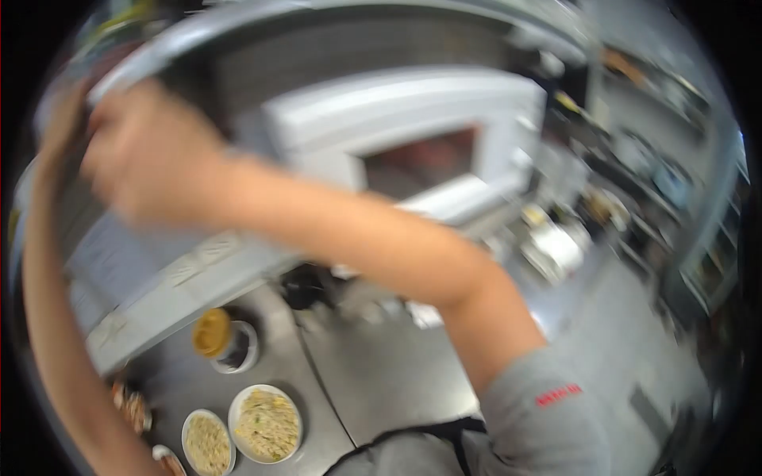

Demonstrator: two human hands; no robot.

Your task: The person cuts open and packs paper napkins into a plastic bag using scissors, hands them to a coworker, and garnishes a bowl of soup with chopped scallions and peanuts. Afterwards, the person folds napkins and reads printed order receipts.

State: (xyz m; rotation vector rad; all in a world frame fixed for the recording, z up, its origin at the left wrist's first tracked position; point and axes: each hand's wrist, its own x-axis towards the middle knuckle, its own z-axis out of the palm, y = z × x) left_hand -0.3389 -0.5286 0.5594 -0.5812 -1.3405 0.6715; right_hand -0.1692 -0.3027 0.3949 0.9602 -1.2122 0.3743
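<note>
Both of my arms reach up to the upper left, and the view is smeared by motion. My right hand (155,159) is raised with its fingers curled; whatever it holds, if anything, is too blurred to make out. Farther left and partly behind it, my left hand (67,115) is raised near a metal shelf edge (198,28), its fingers blurred. Below the arms, a steel counter (278,349) carries a larger bowl of food (268,424), a smaller bowl of food (209,446) and a container with a yellow-brown top (213,333).
A white appliance (413,103) with a dark window stands ahead. Several blurred items, including a white container (556,250), lie to the right. Shelves (651,95) run along the right wall. More food in dishes (133,408) shows at the lower left.
</note>
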